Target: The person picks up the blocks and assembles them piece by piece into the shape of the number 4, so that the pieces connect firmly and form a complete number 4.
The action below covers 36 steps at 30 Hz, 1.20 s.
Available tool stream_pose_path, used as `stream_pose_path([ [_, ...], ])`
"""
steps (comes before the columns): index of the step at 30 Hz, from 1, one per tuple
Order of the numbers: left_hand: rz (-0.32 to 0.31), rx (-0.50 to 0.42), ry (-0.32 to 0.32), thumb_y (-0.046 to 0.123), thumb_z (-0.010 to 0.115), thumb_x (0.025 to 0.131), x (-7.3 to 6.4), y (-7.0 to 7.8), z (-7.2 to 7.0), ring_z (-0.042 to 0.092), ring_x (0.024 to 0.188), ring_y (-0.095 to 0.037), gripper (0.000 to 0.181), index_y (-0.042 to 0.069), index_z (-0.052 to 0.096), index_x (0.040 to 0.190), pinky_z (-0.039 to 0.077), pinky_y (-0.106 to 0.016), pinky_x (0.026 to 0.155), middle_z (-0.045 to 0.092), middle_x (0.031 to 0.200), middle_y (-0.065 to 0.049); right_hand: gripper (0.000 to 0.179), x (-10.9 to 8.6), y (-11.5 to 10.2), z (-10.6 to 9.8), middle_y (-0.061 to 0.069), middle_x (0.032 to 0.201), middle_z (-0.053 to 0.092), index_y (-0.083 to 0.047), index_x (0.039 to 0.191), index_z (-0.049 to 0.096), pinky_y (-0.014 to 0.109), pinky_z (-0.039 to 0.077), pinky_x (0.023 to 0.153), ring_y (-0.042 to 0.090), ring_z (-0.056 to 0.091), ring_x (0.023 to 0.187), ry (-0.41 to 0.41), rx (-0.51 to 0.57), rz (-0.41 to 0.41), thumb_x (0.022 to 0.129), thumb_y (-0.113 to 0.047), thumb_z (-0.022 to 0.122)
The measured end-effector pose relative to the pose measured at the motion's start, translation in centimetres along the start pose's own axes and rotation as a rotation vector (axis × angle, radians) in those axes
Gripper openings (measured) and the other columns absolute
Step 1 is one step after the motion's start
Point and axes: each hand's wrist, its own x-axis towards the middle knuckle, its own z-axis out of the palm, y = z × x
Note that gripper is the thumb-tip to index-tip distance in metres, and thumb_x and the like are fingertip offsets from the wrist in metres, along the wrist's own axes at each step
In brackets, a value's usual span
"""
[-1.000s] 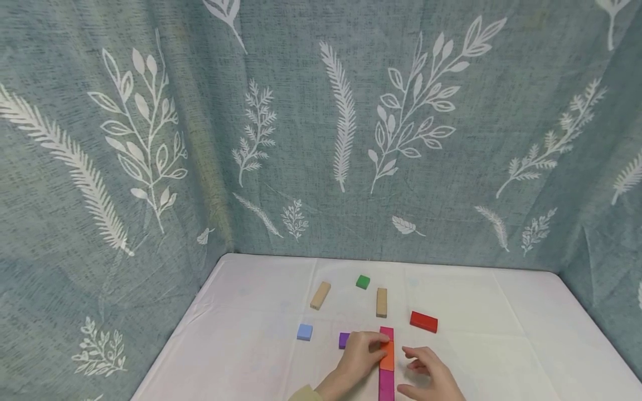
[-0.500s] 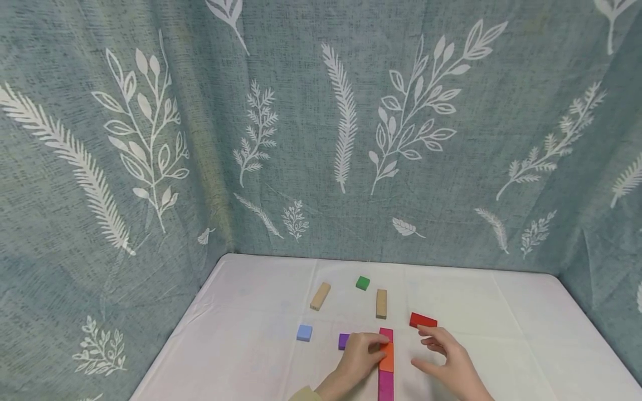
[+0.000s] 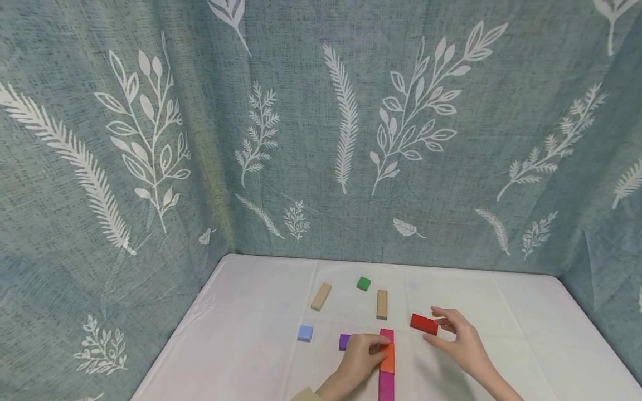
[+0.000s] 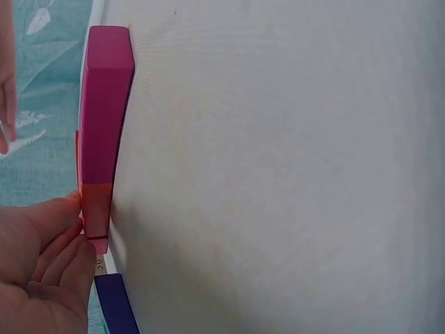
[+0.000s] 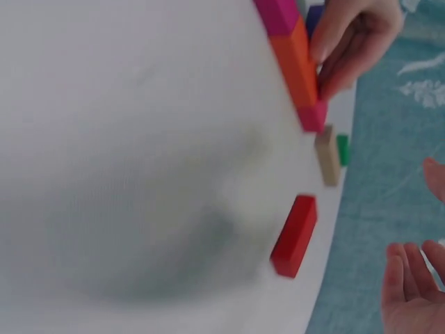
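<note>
A row of blocks in the head view runs away from the front: a magenta block [image 3: 386,385], an orange block [image 3: 388,362] and a pink block [image 3: 387,335], end to end. My left hand [image 3: 357,356] rests its bent fingertips and thumb against the left side of the orange block and by the pink one. No finger shows on the row's right side in the right wrist view. My right hand [image 3: 462,341] hovers at the right end of a red block [image 3: 423,324], thumb and fingers spread. In the right wrist view it stays apart from the red block [image 5: 294,236].
Beyond the row lie two plain wooden blocks [image 3: 382,305] and a green block [image 3: 363,284]. To its left are a light blue block [image 3: 305,333] and a purple block [image 3: 344,342], partly behind my left hand. A patterned curtain [image 3: 301,139] encloses the white table [image 3: 241,334].
My right hand has moved away from beside the row, rightward and farther off, to the red block. The left hand has kept its place at the orange block.
</note>
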Motion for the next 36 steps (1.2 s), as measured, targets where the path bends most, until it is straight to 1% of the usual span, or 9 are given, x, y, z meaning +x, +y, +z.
stream_pose_path([
  [6, 0.006, -0.010, -0.002, 0.002, 0.073, 0.078, 0.0, 0.0, -0.1, 0.069, 0.099, -0.017, 0.023, 0.004, 0.073, 0.100, 0.056, -0.028, 0.087, 0.074, 0.099, -0.005, 0.055, 1.2, 1.5, -0.4, 0.019, 0.118, 0.060, 0.004, 0.124, 0.056, 0.039, 0.055, 0.089, 0.033, 0.061, 0.102, -0.008, -0.028, 0.003, 0.076, -0.012, 0.078],
  [10, 0.011, -0.016, -0.011, 0.001, 0.073, 0.078, -0.1, 0.0, -0.2, 0.068, 0.099, -0.017, 0.022, 0.004, 0.073, 0.101, 0.056, -0.028, 0.086, 0.074, 0.098, -0.005, 0.055, 1.9, 2.5, -0.5, 0.022, 0.121, 0.058, 0.006, 0.127, 0.053, 0.042, 0.053, 0.091, 0.034, 0.060, 0.105, -0.037, -0.037, 0.040, 0.079, -0.010, 0.075],
  [15, -0.012, -0.021, -0.030, 0.001, 0.072, 0.079, -0.1, 0.0, -0.2, 0.068, 0.099, -0.016, 0.023, 0.004, 0.073, 0.102, 0.056, -0.029, 0.087, 0.074, 0.099, -0.004, 0.055, 2.5, 3.4, -0.4, 0.022, 0.122, 0.057, 0.006, 0.128, 0.052, 0.043, 0.053, 0.093, 0.034, 0.060, 0.106, -0.070, -0.052, 0.087, 0.080, -0.011, 0.073],
  [18, -0.032, -0.026, -0.041, 0.001, 0.072, 0.080, 0.0, 0.0, -0.2, 0.068, 0.100, -0.016, 0.023, 0.004, 0.073, 0.103, 0.056, -0.030, 0.088, 0.074, 0.100, -0.004, 0.055, 2.8, 3.9, -0.3, 0.022, 0.123, 0.057, 0.006, 0.128, 0.052, 0.042, 0.053, 0.093, 0.033, 0.059, 0.106, -0.076, -0.056, 0.109, 0.080, -0.011, 0.073],
  [23, -0.041, -0.032, -0.042, 0.002, 0.072, 0.079, 0.1, 0.0, -0.3, 0.068, 0.099, -0.016, 0.023, 0.005, 0.073, 0.102, 0.056, -0.031, 0.087, 0.074, 0.099, -0.004, 0.056, 3.0, 4.5, -0.1, 0.022, 0.121, 0.059, 0.007, 0.127, 0.052, 0.044, 0.052, 0.093, 0.032, 0.060, 0.105, -0.093, -0.056, 0.127, 0.080, -0.014, 0.074],
  [27, -0.048, -0.045, -0.043, 0.002, 0.072, 0.079, 0.1, 0.1, -0.3, 0.067, 0.100, -0.016, 0.024, 0.005, 0.073, 0.103, 0.056, -0.031, 0.087, 0.074, 0.100, -0.004, 0.054, 3.0, 4.9, 0.1, 0.020, 0.117, 0.061, 0.005, 0.125, 0.055, 0.045, 0.053, 0.092, 0.032, 0.060, 0.104, -0.109, -0.057, 0.142, 0.079, -0.015, 0.075],
  [31, -0.053, -0.055, -0.044, 0.002, 0.073, 0.079, 0.1, 0.2, -0.3, 0.068, 0.099, -0.015, 0.025, 0.005, 0.073, 0.103, 0.057, -0.029, 0.086, 0.074, 0.100, -0.004, 0.053, 3.1, 5.3, 0.4, 0.020, 0.114, 0.063, 0.005, 0.121, 0.057, 0.045, 0.054, 0.089, 0.033, 0.061, 0.102, -0.119, -0.082, 0.126, 0.077, -0.016, 0.077],
  [36, -0.046, -0.043, -0.040, 0.002, 0.073, 0.079, 0.1, 0.1, -0.2, 0.067, 0.100, -0.014, 0.024, 0.006, 0.073, 0.103, 0.056, -0.029, 0.086, 0.074, 0.100, -0.003, 0.051, 3.1, 5.8, 0.8, 0.019, 0.112, 0.064, 0.005, 0.118, 0.059, 0.045, 0.054, 0.088, 0.032, 0.061, 0.101, -0.115, -0.125, 0.126, 0.075, -0.014, 0.078],
])
